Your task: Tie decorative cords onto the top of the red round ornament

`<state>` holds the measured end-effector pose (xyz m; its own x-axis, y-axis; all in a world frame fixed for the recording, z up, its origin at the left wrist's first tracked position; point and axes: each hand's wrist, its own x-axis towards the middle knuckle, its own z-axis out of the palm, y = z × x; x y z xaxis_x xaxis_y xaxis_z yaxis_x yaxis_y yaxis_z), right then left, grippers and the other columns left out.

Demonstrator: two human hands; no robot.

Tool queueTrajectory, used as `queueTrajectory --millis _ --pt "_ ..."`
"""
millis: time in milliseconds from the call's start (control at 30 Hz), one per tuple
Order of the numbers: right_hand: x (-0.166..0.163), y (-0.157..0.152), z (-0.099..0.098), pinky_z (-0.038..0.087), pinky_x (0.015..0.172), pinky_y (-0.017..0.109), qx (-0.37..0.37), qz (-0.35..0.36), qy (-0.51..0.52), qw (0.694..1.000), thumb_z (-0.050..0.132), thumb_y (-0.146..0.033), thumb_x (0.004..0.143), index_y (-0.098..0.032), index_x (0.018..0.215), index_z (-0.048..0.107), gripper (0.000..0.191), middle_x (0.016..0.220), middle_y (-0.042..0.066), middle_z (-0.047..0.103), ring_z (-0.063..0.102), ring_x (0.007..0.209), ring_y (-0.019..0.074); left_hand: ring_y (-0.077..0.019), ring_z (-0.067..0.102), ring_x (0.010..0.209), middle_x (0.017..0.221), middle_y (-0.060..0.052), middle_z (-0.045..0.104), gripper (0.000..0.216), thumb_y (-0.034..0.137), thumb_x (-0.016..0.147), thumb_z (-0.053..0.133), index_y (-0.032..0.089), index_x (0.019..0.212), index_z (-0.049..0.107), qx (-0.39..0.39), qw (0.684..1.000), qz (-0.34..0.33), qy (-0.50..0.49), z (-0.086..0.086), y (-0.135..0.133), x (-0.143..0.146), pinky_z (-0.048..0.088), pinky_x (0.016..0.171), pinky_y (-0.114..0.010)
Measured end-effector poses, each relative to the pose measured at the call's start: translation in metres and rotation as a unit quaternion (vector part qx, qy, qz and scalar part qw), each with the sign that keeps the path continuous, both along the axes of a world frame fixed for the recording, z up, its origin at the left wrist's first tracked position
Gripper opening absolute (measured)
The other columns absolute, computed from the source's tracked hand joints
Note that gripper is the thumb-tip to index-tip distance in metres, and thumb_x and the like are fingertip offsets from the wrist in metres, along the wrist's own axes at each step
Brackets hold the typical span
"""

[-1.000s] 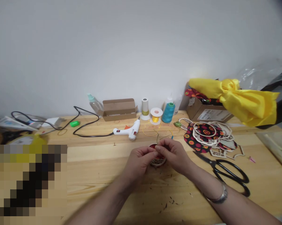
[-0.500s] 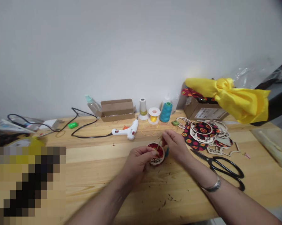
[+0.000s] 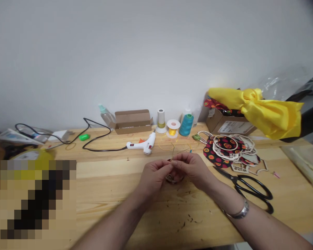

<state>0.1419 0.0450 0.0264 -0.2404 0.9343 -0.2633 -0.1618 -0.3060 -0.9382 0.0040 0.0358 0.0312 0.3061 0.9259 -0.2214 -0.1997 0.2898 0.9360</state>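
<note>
In the head view, my left hand point(image 3: 155, 175) and my right hand point(image 3: 192, 170) meet with fingertips pinched together. A thin cord point(image 3: 173, 150) rises from between the fingers; how it runs inside the pinch is hidden. Right under the hands lies a small round ornament point(image 3: 169, 178) with a pale lattice frame and red cloth, mostly covered by my fingers. A silver bracelet circles my right wrist. Behind the fingers, a small blue-tipped item point(image 3: 190, 150) shows, too small to name.
Black-handled scissors point(image 3: 234, 180) lie beside my right forearm. Patterned cloth and pale cut-out frames point(image 3: 225, 152) are heaped behind them. Across the back stand a glue gun point(image 3: 146, 143), a yellow thread spool point(image 3: 173, 128), a blue thread cone point(image 3: 186, 125) and a cardboard box point(image 3: 133, 125).
My right hand has moved left and down until its fingertips meet those of my left hand. The ornament is now more covered. The view has shifted slightly.
</note>
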Motion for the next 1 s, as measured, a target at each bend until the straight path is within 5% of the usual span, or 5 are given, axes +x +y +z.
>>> queueTrajectory --millis 167,500,1000 --pt "0.0007 0.0013 -0.002 0.034 0.037 0.018 0.026 -0.024 -0.041 0.999 0.068 -0.03 0.062 -0.013 0.063 0.058 0.02 0.043 -0.005 0.052 0.043 0.038 0.006 -0.0132 0.057 0.06 0.062 -0.003 0.066 0.016 0.026 0.071 0.061 0.013 0.063 0.066 0.001 1.0 -0.004 0.024 -0.0001 -0.0001 0.0012 0.044 0.062 -0.025" --pt "0.0025 0.0014 0.0068 0.039 0.052 0.022 0.117 -0.05 -0.165 0.978 0.062 -0.021 0.063 -0.015 0.06 0.058 0.008 0.056 -0.002 0.056 0.047 0.053 0.0095 -0.0123 0.057 0.062 0.066 -0.002 0.068 0.014 0.026 0.069 0.063 0.013 0.069 0.068 -0.02 0.999 0.0 0.032 -0.002 0.0001 0.0004 0.042 0.062 -0.023" --pt "0.0026 0.0018 0.0052 0.036 0.048 0.021 0.113 -0.044 -0.161 0.98 0.061 -0.025 0.065 -0.015 0.058 0.056 0.013 0.052 -0.004 0.051 0.044 0.049 0.0088 -0.011 0.057 0.058 0.062 -0.001 0.067 0.012 0.024 0.068 0.064 0.013 0.066 0.068 -0.041 0.999 0.019 0.0 -0.0023 -0.0003 0.0 0.043 0.059 -0.021"
